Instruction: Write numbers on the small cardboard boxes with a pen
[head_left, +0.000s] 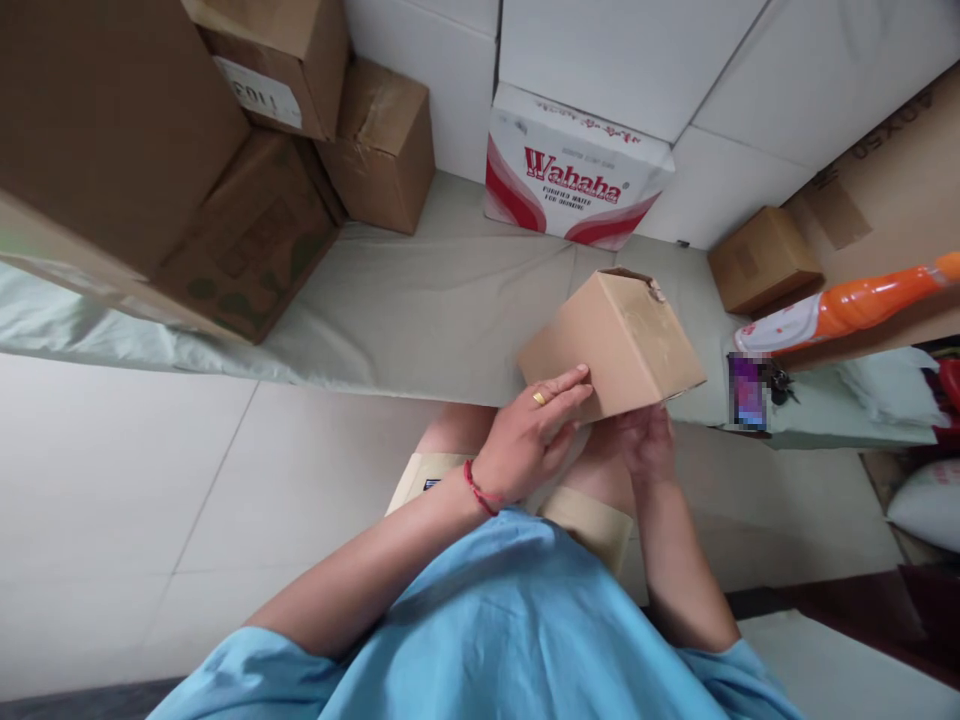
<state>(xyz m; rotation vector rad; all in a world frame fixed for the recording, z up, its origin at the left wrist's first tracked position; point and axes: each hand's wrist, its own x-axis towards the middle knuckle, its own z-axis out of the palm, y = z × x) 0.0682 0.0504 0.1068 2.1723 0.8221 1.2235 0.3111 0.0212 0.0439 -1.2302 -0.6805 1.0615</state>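
Note:
A small brown cardboard box (pixel 607 345) is tilted at the front edge of the cloth-covered surface, its taped side facing right. My left hand (pixel 534 430), with a gold ring and a red bracelet at the wrist, lies against the box's near lower left side, fingers stretched out. Under the box's lower right edge is my right hand (pixel 649 445); the box hides its fingertips, and its fingers are bent up at the underside. Both hands support the box between them.
Behind stands a white and red Wahaha carton (pixel 577 170). Several brown boxes (pixel 382 140) are stacked at the left. To the right are a small box (pixel 765 260), an orange bottle (pixel 870 300) and a phone (pixel 748 392). The pale green cloth (pixel 420 300) covers the surface.

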